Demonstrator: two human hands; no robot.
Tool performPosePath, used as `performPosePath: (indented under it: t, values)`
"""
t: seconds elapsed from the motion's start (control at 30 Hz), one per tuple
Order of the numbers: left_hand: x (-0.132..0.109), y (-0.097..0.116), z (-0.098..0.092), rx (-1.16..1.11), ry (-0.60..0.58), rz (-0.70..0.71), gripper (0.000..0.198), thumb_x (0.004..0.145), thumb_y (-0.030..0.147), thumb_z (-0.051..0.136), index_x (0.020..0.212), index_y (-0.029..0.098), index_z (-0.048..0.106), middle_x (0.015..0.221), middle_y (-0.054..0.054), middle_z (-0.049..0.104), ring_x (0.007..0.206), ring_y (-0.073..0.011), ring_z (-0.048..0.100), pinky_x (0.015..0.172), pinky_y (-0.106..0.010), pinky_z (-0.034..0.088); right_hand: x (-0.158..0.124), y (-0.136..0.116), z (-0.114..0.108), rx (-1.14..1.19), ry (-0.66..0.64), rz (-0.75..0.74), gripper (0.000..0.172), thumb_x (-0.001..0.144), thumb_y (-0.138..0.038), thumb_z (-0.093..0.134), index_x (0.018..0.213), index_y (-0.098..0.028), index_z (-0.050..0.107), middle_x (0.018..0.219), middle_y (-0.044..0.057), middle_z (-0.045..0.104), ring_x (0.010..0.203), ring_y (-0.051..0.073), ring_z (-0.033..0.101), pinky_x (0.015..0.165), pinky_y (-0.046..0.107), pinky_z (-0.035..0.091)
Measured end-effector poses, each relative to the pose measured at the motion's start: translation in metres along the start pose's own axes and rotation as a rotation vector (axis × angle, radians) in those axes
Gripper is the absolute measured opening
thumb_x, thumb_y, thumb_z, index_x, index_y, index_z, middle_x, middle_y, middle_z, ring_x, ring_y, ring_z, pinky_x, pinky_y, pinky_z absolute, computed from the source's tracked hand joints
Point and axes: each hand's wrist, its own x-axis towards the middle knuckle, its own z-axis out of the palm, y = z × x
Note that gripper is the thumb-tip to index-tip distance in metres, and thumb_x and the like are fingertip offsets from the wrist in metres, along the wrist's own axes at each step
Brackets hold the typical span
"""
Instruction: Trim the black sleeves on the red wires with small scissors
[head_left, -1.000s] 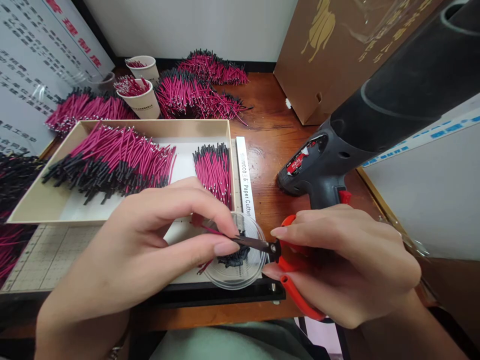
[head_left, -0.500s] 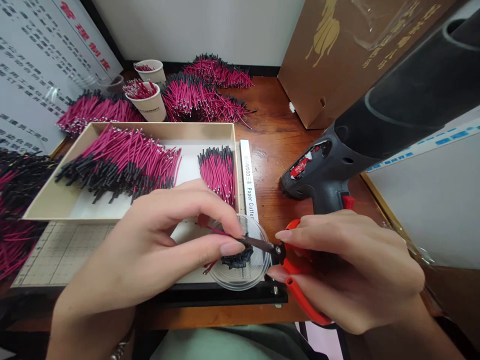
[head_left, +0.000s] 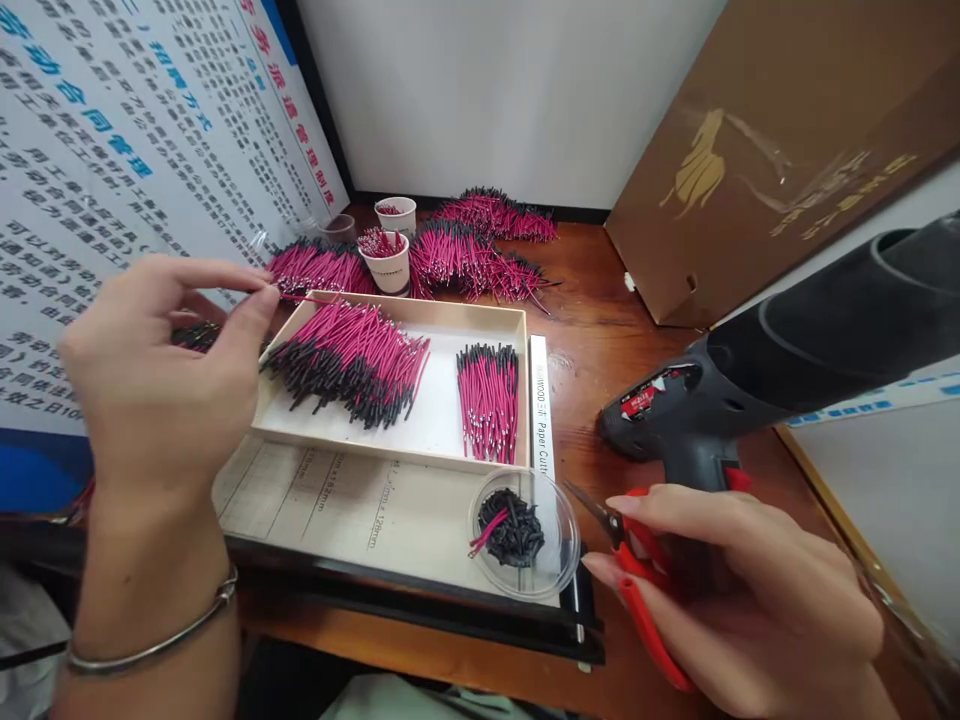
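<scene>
Raised at the left, my left hand (head_left: 169,350) pinches a thin pink wire (head_left: 296,296) between thumb and fingertips, over the box's far left corner. My right hand (head_left: 750,580) grips red-handled scissors (head_left: 637,560), their dark pointed blades aimed left and seemingly closed. Just left of the blade tips sits a clear round dish (head_left: 564,530) with short black sleeve pieces (head_left: 514,530) and a few pink bits. A shallow cream box (head_left: 439,335) holds a large pile of pink wires with black ends (head_left: 352,350) and a smaller neat bundle (head_left: 487,400).
A paper cutter (head_left: 315,510) lies under the box and dish. Behind stand two paper cups (head_left: 388,270) of wires and heaped wire piles (head_left: 465,255). A dark heat-gun-like power tool (head_left: 697,400) rests at right, before a brown carton (head_left: 690,180). A printed board (head_left: 150,150) stands left.
My left hand has moved from above the dish up and left, carrying the wire. The scissors have come away from the wire. The whole view has shifted.
</scene>
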Motion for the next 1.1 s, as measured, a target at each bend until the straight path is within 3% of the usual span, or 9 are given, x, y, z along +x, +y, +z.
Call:
performPosePath:
  t: [0.13, 0.3, 0.47, 0.7, 0.93, 1.1]
  values:
    - [0.005, -0.014, 0.003, 0.105, 0.036, -0.034, 0.055, 0.088, 0.062, 0.06, 0.106, 0.017, 0.086, 0.1, -0.009, 0.082, 0.085, -0.0252, 0.074, 0.078, -0.039, 0.056, 0.003, 0.002, 0.004, 0.011, 0.013, -0.032, 0.025, 0.093, -0.008, 0.072, 0.112, -0.023, 0.066, 0.073, -0.004, 0.075, 0.048, 0.013, 0.065, 0.045, 0.03, 0.051]
    - [0.006, -0.022, 0.007, 0.191, -0.012, -0.091, 0.051, 0.083, 0.059, 0.057, 0.099, 0.02, 0.085, 0.082, -0.006, 0.071, 0.076, -0.0242, 0.064, 0.087, -0.044, 0.056, 0.005, 0.001, 0.007, 0.005, 0.021, -0.036, 0.023, 0.096, -0.01, 0.07, 0.113, -0.023, 0.063, 0.068, -0.006, 0.071, 0.045, 0.012, 0.063, 0.044, 0.03, 0.049]
    - [0.013, -0.018, 0.004, 0.309, -0.063, -0.18, 0.036, 0.086, 0.049, 0.063, 0.098, 0.022, 0.084, 0.068, -0.003, 0.054, 0.086, -0.0315, 0.064, 0.099, -0.05, 0.056, 0.005, 0.001, 0.006, 0.017, 0.0, -0.048, 0.026, 0.096, -0.007, 0.066, 0.114, -0.025, 0.062, 0.067, -0.005, 0.069, 0.047, 0.016, 0.066, 0.043, 0.035, 0.049]
    - [0.015, -0.007, 0.002, 0.395, -0.11, -0.26, 0.039, 0.092, 0.046, 0.063, 0.112, 0.022, 0.086, 0.074, -0.004, 0.053, 0.103, -0.0384, 0.071, 0.114, -0.056, 0.053, 0.004, 0.001, 0.006, 0.041, -0.029, -0.04, 0.031, 0.092, -0.004, 0.067, 0.114, -0.026, 0.063, 0.072, -0.002, 0.074, 0.049, 0.018, 0.068, 0.044, 0.037, 0.05]
    - [0.017, -0.006, -0.001, 0.397, -0.061, -0.269, 0.042, 0.091, 0.046, 0.064, 0.115, 0.021, 0.087, 0.071, -0.003, 0.051, 0.101, -0.0371, 0.07, 0.111, -0.054, 0.055, 0.004, 0.0, 0.006, 0.015, -0.047, -0.058, 0.028, 0.093, -0.006, 0.068, 0.115, -0.022, 0.062, 0.072, -0.002, 0.074, 0.047, 0.014, 0.065, 0.044, 0.033, 0.05]
    - [0.017, 0.0, -0.003, 0.442, -0.05, -0.292, 0.05, 0.089, 0.049, 0.058, 0.113, 0.016, 0.087, 0.074, -0.006, 0.054, 0.111, -0.0423, 0.072, 0.112, -0.056, 0.055, 0.005, 0.002, 0.003, 0.033, -0.054, -0.062, 0.03, 0.092, -0.005, 0.069, 0.115, -0.024, 0.063, 0.072, -0.002, 0.074, 0.047, 0.015, 0.065, 0.043, 0.034, 0.05]
